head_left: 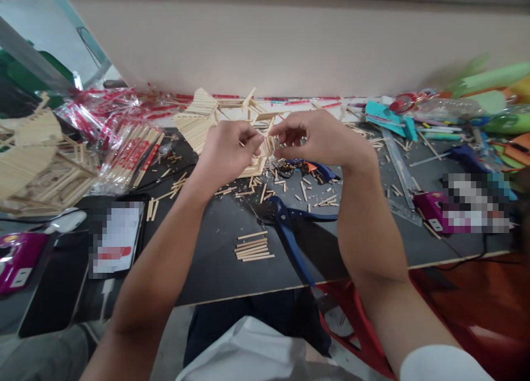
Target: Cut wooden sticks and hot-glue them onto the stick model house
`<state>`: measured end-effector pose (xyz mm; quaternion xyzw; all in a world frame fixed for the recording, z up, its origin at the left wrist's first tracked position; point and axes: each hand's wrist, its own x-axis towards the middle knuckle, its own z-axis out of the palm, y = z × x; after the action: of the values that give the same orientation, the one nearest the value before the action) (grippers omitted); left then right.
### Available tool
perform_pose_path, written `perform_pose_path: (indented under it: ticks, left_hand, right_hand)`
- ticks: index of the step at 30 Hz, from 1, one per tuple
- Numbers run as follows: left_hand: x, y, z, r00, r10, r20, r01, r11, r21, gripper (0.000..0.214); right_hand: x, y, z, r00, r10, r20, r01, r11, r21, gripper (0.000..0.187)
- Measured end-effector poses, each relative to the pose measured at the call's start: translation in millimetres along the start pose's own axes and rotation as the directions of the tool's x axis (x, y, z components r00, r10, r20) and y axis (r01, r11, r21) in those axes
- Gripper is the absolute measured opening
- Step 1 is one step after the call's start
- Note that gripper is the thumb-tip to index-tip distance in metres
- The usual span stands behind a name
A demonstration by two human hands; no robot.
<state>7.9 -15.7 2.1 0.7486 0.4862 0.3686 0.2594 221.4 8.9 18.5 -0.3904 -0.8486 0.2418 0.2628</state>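
In the head view, my left hand [232, 146] is held over a model built of wooden sticks [196, 124], with thumb and forefinger pinched together. Whatever is in that pinch is too small to make out. Just to its right hovers my right hand [318, 135], its fingers bent and the thumb apart from them, with nothing visible in between. Both hands hide part of the model, which has slatted, roof-like panels. Nearer me on the dark table lies a row of short wooden sticks [253, 248]. Blue-handled cutters [290, 226] rest beside them.
Stick offcuts [304, 190] litter the table. Another stick model [31, 154] and wrapped chopsticks [130, 149] are at left, near a lit phone [118, 240] and a dark phone [56, 284]. A clear ruler [397, 165] and a purple box [433, 210] lie at right.
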Motion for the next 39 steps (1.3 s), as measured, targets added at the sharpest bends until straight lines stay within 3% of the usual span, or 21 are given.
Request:
perform_pose_path:
  ticks: [2, 5, 12, 23, 29, 33, 39]
  left_hand:
    - [0, -1, -0.2, 0.995, 0.087, -0.039, -0.079, 0.983, 0.167, 0.018]
    - [-2, 0, -1.0, 0.986, 0.165, -0.007, -0.155, 0.939, 0.308, 0.021]
    - [-5, 2, 1.8, 0.985, 0.164, 0.045, -0.167, 0.890, 0.424, 0.028]
    - [-1, -5, 9.0, 0.989, 0.148, -0.019, -0.125, 0.893, 0.432, 0.024]
    - [1, -6, 10.5, 0.989, 0.138, -0.051, -0.108, 0.919, 0.378, 0.024]
    - [3, -8, 11.9, 0.992, 0.118, -0.050, -0.096, 0.940, 0.327, 0.022]
    - [2, 0, 0.9, 0.992, 0.124, -0.024, -0.110, 0.941, 0.319, 0.017]
  right_hand:
    - [1, 0, 0, 1.000, 0.004, 0.015, -0.004, 1.000, -0.014, 0.034]
    - [1, 0, 0, 0.999, -0.024, 0.048, 0.027, 0.998, -0.062, 0.033]
    - [0, 0, -2, 0.990, -0.091, 0.111, 0.108, 0.981, -0.162, 0.035]
    - [-3, -3, 2, 0.997, -0.061, 0.045, 0.068, 0.985, -0.157, 0.025]
    - [-10, -5, 9, 0.999, -0.010, 0.033, 0.014, 0.991, -0.132, 0.035]
    - [-15, -3, 18, 0.999, -0.004, -0.050, -0.002, 0.994, -0.107, 0.035]
    - [-14, 0, 19, 0.997, 0.005, -0.071, -0.008, 0.999, -0.043, 0.030]
